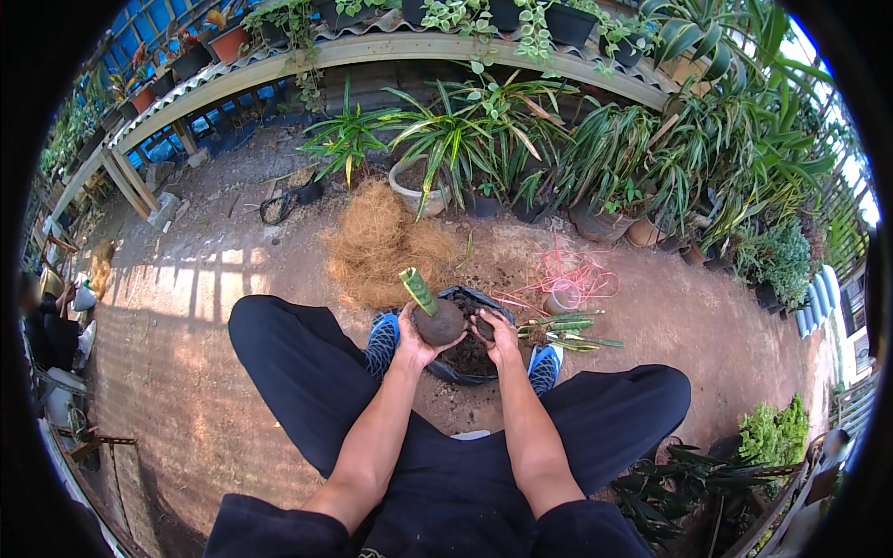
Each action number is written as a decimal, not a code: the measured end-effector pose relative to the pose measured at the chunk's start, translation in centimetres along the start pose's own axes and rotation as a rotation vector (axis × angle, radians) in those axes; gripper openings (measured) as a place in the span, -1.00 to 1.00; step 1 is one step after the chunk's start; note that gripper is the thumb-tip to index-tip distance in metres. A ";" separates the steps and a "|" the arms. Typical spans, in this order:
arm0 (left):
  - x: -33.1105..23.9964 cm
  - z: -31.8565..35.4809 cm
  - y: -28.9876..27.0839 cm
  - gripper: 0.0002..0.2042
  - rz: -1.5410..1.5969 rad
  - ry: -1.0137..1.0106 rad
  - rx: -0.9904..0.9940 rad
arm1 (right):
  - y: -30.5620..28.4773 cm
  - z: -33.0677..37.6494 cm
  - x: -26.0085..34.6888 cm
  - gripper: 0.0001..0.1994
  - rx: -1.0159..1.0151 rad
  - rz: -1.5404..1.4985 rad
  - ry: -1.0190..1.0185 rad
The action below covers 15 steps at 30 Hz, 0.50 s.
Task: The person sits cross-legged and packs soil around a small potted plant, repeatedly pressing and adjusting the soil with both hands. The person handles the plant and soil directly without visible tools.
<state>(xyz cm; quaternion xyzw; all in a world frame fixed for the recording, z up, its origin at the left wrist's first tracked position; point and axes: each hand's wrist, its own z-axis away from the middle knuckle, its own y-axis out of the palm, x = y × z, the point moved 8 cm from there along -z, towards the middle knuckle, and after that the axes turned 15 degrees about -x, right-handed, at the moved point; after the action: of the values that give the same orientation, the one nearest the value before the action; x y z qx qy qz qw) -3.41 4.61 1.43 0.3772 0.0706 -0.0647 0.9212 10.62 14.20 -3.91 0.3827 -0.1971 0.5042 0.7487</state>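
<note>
My left hand (413,345) cups a dark brown, round soil ball (441,323) from the left and below. A green-and-yellow snake plant leaf (419,290) stands out of its top, tilted to the left. My right hand (502,336) is closed round a small clump of dark soil (485,326), close to the ball's right side. Both hands are above a black basin (456,376) with loose dark soil (468,357) in it, between my feet. Part of the basin is hidden by my hands.
Brown coconut fibre (383,244) is heaped beyond the basin. To the right lie snake plant cuttings (569,332), tangled pink twine (584,270) and a clear plastic cup (563,297). Potted plants (484,139) line the back under a wooden shelf (409,48). Another person (58,321) sits far left.
</note>
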 end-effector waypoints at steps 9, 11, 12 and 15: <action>-0.1 -0.9 -0.1 -0.33 0.012 0.034 0.002 | 0.2 0.2 0.3 -0.82 -0.038 -0.034 -0.001; -0.1 -1.3 -0.4 -0.33 0.036 0.021 -0.006 | 0.4 0.4 0.7 -0.79 -0.048 0.029 -0.036; -0.3 -1.4 -0.3 -0.33 0.017 0.055 0.025 | 0.4 0.4 0.9 -0.78 -0.076 0.076 -0.053; -0.6 -1.7 -0.6 -0.35 -0.006 0.158 0.007 | 0.8 0.8 1.5 -0.77 -0.085 0.078 -0.048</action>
<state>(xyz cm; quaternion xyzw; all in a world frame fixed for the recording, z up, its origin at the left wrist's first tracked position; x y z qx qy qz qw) -4.23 5.39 -0.09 0.3843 0.1439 -0.0376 0.9111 10.57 14.63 -2.10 0.3547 -0.2509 0.5148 0.7390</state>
